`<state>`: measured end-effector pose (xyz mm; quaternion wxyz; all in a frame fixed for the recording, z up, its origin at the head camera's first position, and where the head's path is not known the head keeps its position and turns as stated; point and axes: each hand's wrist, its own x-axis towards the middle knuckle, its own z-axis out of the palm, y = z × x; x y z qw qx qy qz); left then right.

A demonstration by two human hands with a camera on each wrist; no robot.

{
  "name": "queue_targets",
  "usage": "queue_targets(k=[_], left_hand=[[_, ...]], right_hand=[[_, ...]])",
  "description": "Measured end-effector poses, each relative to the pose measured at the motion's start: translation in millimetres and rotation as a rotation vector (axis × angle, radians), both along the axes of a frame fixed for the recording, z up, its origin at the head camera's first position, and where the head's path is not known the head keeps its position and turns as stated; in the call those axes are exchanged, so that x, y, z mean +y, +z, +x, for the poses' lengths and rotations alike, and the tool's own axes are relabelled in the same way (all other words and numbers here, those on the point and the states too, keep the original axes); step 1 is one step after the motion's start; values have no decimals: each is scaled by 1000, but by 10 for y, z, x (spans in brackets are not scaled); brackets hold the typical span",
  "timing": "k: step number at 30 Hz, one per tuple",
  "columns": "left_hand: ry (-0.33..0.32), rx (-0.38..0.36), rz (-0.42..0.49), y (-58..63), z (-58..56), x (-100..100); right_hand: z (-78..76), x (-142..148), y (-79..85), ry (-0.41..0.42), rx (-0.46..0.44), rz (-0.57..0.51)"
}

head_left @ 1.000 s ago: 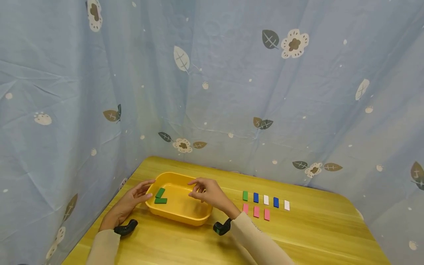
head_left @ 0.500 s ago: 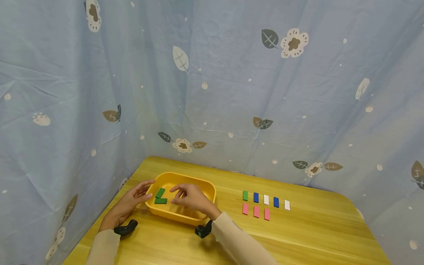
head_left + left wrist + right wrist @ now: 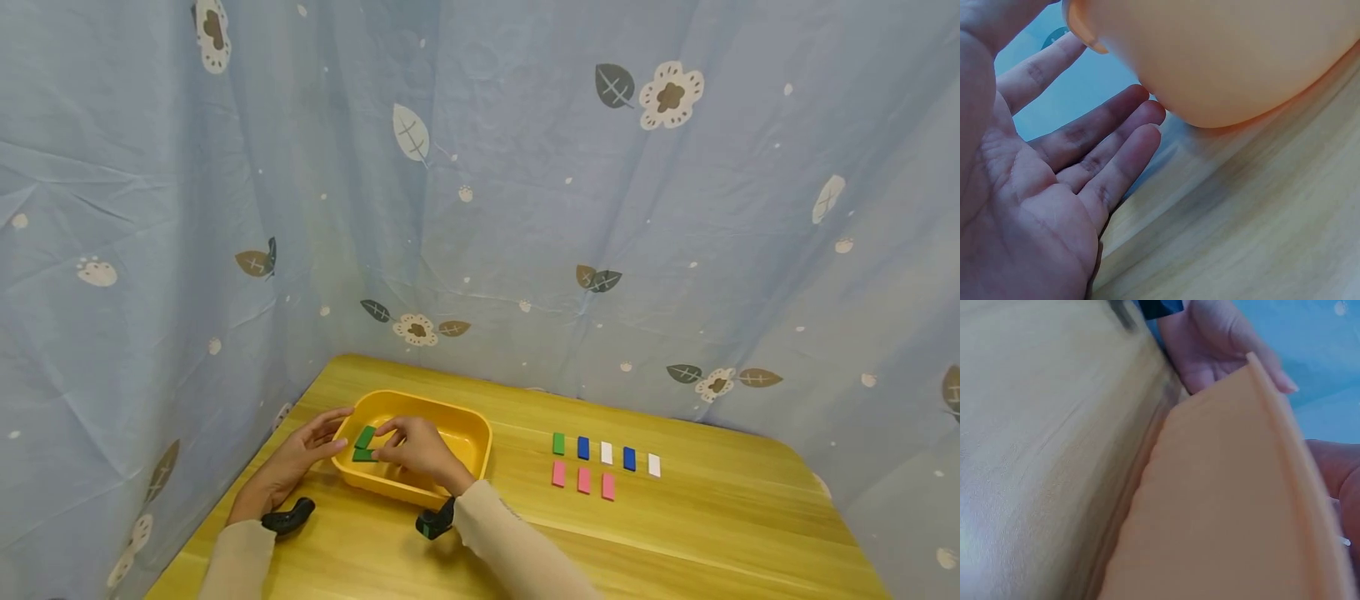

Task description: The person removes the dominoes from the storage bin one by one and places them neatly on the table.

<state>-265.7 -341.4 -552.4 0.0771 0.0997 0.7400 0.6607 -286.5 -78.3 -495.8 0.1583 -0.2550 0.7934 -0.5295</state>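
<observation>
A yellow plastic basin (image 3: 480, 454) stands on the left of the table. Inside it, two green tiles (image 3: 365, 437) lie near the left end. My right hand (image 3: 416, 446) reaches in over the front rim. Its index finger and thumb are parted, with their tips right at the right ends of the tiles. My left hand (image 3: 303, 450) is at the basin's left end, thumb by the rim. In the left wrist view the fingers (image 3: 1129, 156) extend close to the outer wall. The basin wall (image 3: 1210, 487) hides most of my right hand in the right wrist view.
Right of the basin lies a row of small tiles: a green tile (image 3: 558, 443), blue tiles (image 3: 583, 447) and white tiles (image 3: 606, 452). Several pink tiles (image 3: 583, 480) form a row in front. A patterned curtain (image 3: 525, 208) closes off the back and left.
My right hand has moved left across the basin, from its right part to the green tiles. My left hand has stayed at the left end.
</observation>
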Motion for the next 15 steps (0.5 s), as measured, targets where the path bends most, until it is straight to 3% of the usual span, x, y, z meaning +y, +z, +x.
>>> queue_targets(k=[15], left_hand=[[1,11,24,14,6,20]], right_hand=[[-8,-90,-161,-40,23,137]])
